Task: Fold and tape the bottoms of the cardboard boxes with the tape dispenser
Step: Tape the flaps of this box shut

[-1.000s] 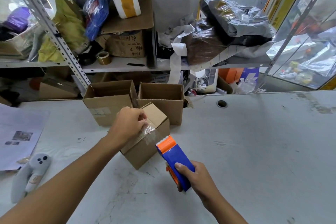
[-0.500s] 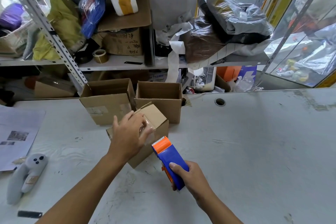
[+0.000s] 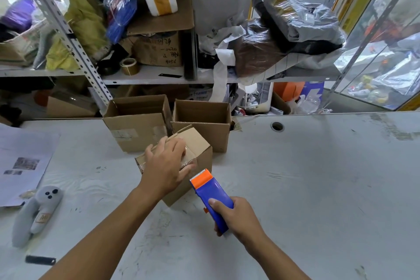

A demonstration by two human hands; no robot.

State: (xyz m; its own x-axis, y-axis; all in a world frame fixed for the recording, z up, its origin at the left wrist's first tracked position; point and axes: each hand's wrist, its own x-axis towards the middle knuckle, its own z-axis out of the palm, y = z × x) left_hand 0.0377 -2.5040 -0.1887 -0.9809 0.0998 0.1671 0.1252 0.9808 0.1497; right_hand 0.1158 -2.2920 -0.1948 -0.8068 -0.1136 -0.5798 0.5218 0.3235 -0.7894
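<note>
- The left hand point(image 3: 166, 168) reaches in from the lower left and lies palm-down on top of the small cardboard box point(image 3: 195, 161), fingers spread and nearly straight, pressing the taped top face; the thumb points toward the tape dispenser.
- The right hand point(image 3: 236, 218) comes in from the lower right with its fingers wrapped round the blue body of the tape dispenser point(image 3: 211, 195), the thumb laid along the top.
- The dispenser's orange toothed head points away from the person and sits just beside the left thumb and the near right edge of the small box; whether it touches the cardboard cannot be told.
- The small box stands on the pale, scuffed table point(image 3: 318, 188), turned cornerwise under the left hand, with wrinkled clear tape point(image 3: 188, 162) showing at the fingertips.
- Just beyond the left hand stand two open boxes side by side, the left open box point(image 3: 136, 129) and the right open box point(image 3: 204, 129), both plain brown corrugated card; the small box is close against them.
- Far left of the left forearm lie a grey soft toy point(image 3: 36, 213) with black dots and a printed paper sheet point(image 3: 22, 161); a small black strip point(image 3: 40, 260) lies nearer the person.
- Beyond the boxes a metal shelf point(image 3: 145, 76) carries bags, cartons and a brown tape roll point(image 3: 129, 66).
- A round hole point(image 3: 277, 126) pierces the table beyond the right hand.
</note>
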